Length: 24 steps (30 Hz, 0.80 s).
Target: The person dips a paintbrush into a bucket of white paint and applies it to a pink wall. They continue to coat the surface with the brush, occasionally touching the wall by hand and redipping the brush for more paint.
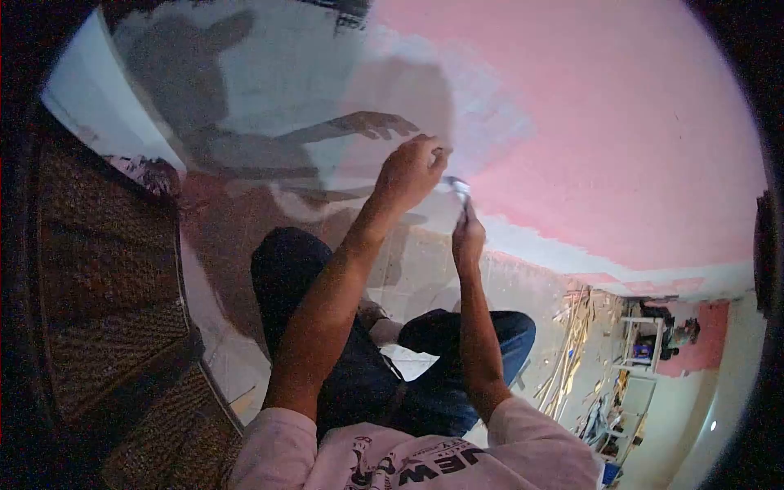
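Note:
My right hand (469,238) is wrapped round the handle of a brush-like tool (460,189), whose pale head is blurred and close to the wall. Left of it and a little higher, my left hand (411,173) is raised near the wall with its fingers curled towards the thumb; whether anything small is between them is too unclear to tell. The wall (621,139) is pink on the right, with a whitish patch and a grey area on the left. Shadows of arms and a hand fall on the grey part.
Dark woven panels (114,269) stand at the left beside a pale strip. Long thin wood strips (572,351) lie on the floor at the right, near a white shelf (641,343) with assorted items. My bent knees are below my hands.

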{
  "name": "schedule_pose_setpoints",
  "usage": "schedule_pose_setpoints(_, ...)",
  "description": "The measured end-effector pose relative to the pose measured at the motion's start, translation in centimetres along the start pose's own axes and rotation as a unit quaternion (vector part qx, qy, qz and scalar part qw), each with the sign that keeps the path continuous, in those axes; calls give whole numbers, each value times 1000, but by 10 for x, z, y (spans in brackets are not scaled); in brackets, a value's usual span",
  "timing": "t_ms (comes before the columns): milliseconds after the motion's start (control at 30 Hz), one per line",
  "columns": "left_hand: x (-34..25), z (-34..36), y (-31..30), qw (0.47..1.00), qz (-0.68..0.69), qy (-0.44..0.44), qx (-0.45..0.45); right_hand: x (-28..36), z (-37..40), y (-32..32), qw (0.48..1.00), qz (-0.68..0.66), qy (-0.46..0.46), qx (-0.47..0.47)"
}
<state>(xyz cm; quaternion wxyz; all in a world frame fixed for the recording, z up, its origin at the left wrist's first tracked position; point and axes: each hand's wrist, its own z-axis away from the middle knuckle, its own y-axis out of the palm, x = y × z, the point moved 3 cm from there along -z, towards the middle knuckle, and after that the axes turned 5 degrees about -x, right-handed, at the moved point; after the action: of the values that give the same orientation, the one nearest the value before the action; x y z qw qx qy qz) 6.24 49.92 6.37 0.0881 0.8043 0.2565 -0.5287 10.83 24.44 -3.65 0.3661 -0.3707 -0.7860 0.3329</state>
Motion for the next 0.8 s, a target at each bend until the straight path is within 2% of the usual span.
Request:
schedule_pose_setpoints(33, -2, 0, 0, 1000, -18, 1, -3, 8, 11, -9, 996, -31, -48, -64)
schedule_pose_setpoints(67, -6, -1, -2, 999, -37, -1, -2, 11, 15, -20, 994, -67, -16, -89)
schedule_pose_setpoints(133, -2, 1, 3, 999, -30, 14, -10, 62, 1, -70, 980, -126, 38, -146)
schedule_pose_setpoints(267, 4, 6, 17, 1000, -13, 17, 0, 67, -11, -75, 982, -92, -45, -156)
schedule_pose_setpoints(300, 2, 5, 16, 1000, -17, 16, 13, 35, -6, -41, 995, -34, -39, -86)
schedule_pose_setpoints(333, -1, 7, 15, 999, -21, 13, 25, 20, 0, -14, 998, 28, 41, 48)
schedule_pose_setpoints(367, -4, 10, 16, 999, -26, 9, 38, 3, 11, 16, 989, 49, 68, 118)
schedule_pose_setpoints(400, -6, 15, 18, 999, -27, -3, 47, -27, 25, 48, 984, 98, 37, 145)
schedule_pose_setpoints(500, -5, 6, 3, 998, -49, -13, 41, -2, 41, 34, 980, 15, 40, 196)
schedule_pose_setpoints(533, -3, 5, -1, 998, -57, -9, 31, 3, 40, 28, 981, 35, 39, 187)
schedule_pose_setpoints(600, 6, 8, -5, 999, -46, 12, 17, 8, 15, 8, 994, 9, 70, 87)
schedule_pose_setpoints(633, 9, 11, -5, 999, -50, 15, 6, 45, -14, -32, 994, 23, 88, 53)
schedule_pose_setpoints(667, 9, 11, -8, 998, -56, 21, -7, 43, -37, -48, 998, -61, 8, -29)
schedule_pose_setpoints(700, 7, 10, -11, 998, -62, 28, -18, 54, -49, -71, 993, -80, 88, -10)
schedule_pose_setpoints(800, -1, 11, -13, 998, -58, 4, 11, 56, -37, -89, 966, -202, 116, -110)
